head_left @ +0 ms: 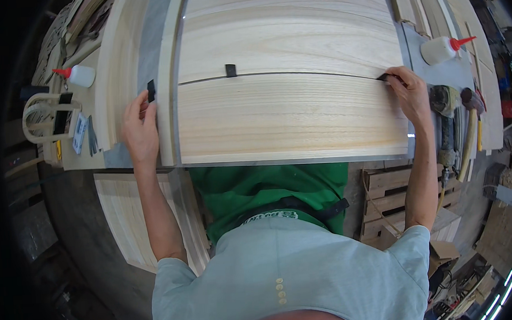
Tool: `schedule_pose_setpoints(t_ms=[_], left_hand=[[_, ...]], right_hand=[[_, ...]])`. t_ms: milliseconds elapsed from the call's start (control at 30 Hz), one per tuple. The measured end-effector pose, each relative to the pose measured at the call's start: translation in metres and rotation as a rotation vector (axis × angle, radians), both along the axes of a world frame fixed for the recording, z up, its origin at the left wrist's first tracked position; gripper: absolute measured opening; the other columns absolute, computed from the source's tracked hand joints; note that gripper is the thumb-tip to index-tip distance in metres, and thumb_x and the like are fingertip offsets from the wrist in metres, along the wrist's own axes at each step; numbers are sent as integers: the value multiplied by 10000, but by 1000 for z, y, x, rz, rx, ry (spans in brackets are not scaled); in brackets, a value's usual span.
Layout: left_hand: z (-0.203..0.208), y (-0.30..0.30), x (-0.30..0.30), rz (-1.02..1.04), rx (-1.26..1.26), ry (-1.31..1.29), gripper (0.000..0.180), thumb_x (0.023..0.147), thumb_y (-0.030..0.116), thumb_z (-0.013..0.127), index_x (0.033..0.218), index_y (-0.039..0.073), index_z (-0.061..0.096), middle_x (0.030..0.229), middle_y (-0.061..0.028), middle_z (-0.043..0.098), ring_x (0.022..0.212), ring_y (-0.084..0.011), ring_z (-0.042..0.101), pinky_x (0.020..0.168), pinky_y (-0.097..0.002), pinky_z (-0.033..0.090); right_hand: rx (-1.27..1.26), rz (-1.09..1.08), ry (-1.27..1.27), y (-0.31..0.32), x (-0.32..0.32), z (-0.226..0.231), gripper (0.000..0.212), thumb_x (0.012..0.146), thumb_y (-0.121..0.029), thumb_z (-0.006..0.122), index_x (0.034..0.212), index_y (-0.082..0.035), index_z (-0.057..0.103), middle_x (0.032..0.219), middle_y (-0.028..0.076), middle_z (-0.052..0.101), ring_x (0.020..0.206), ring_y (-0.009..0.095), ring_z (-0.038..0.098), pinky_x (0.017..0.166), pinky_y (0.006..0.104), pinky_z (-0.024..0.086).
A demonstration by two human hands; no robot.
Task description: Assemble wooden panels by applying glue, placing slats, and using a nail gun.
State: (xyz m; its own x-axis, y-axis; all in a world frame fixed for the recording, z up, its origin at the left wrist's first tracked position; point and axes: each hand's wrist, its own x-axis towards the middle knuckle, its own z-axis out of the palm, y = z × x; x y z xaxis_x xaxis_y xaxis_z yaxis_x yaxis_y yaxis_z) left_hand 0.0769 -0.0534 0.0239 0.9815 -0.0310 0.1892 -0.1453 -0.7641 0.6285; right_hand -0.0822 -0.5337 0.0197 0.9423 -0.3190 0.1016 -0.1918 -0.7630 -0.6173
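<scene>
Two pale wooden boards, a far board (287, 31) and a near board (291, 117), lie edge to edge with a thin dark gap between them. One small black strip (231, 71) sits on the far board beside that gap, left of the middle. At the right end of the gap, my right hand (412, 97) is closed on another small black strip (383, 77). My left hand (141, 131), beside a long narrow wooden rail (167, 106), pinches a third black strip (151, 91) between thumb and fingers.
White glue bottles with red tips, one left (82, 76) and one right (437, 51), flank the boards. A hammer (469, 125) and a power tool (445, 121) lie at right. A curved wooden frame (34, 118) stands far left. Stacked panels (134, 215) and a pallet (385, 196) are below the bench.
</scene>
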Motion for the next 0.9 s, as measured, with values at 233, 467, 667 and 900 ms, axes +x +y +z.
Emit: schedule_pose_setpoints(t_ms=[233, 467, 667, 900], left_hand=[[-5, 12, 8, -116, 356, -177, 321, 869, 147, 598, 1152, -4, 601, 1020, -199, 621, 946, -340, 604, 844, -397, 477], [5, 1, 50, -6, 574, 24, 317, 838, 184, 629, 1087, -12, 616, 1041, -220, 629, 983, -384, 595, 851, -435, 470], [4, -2, 81, -70, 685, 140, 288, 775, 148, 667, 1010, -14, 629, 978, -223, 650, 957, -381, 610, 839, -434, 476], [8, -1, 78, -86, 508, 215, 207, 734, 55, 598, 919, -28, 643, 942, -230, 656, 931, -397, 614, 804, -439, 491]], right_hand=[[17, -18, 31, 8, 3, -4, 196, 912, -44, 558, 1087, -9, 642, 929, 35, 625, 749, 87, 552, 697, 227, 461], [40, -110, -6, 16, -4, 3, 275, 924, -74, 567, 1194, -49, 611, 956, 14, 620, 742, 78, 543, 647, 211, 448], [124, -140, -114, 30, -18, 22, 255, 932, -85, 567, 1178, -42, 617, 963, 16, 625, 739, 70, 546, 615, 192, 422], [202, -43, -276, 67, -15, 35, 218, 929, -55, 559, 1136, -32, 626, 959, 25, 636, 746, 69, 563, 610, 186, 423]])
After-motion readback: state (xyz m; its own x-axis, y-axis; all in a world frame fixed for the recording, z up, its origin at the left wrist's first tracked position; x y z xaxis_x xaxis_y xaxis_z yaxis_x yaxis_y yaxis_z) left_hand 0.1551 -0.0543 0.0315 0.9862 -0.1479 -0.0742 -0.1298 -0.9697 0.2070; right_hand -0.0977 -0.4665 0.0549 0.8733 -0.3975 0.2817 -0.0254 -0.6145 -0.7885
